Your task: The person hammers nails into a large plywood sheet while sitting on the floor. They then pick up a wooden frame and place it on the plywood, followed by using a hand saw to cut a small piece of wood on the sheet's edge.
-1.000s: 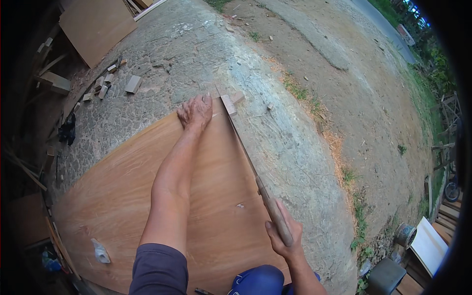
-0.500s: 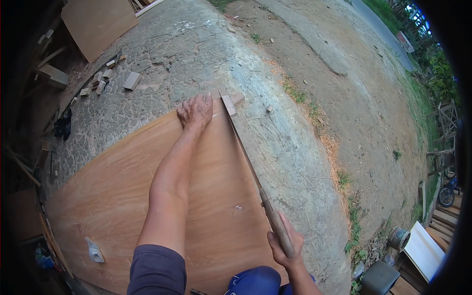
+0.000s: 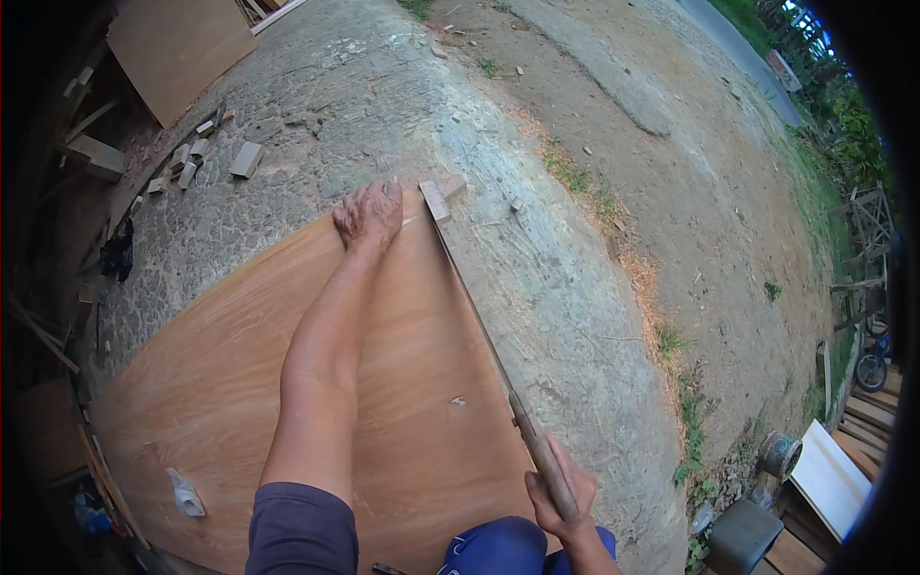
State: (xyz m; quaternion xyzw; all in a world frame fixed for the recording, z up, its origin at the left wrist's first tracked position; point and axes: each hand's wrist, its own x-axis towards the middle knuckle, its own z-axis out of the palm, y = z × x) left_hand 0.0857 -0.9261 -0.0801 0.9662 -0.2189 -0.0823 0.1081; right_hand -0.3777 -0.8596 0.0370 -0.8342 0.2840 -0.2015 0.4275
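A large sheet of reddish-brown plywood lies in front of me, narrowing toward its far end. My left hand is closed at its far edge, fingers curled over and fingertips hidden. In my right hand is the wooden handle of a hand saw, held at the near right. The saw's long thin blade, seen almost edge-on, runs away from me along the sheet's right edge. By its far end sits a small wood block, with another block just behind it.
Several wood offcuts lie on the rough concrete at the far left. A plastic scrap rests on the sheet. My blue-clad knee is at the near edge. A bucket and a white board stand at the lower right.
My right hand has drawn the saw back toward me along the sheet's right edge. My left hand keeps its place on the sheet; the whole view has shifted slightly.
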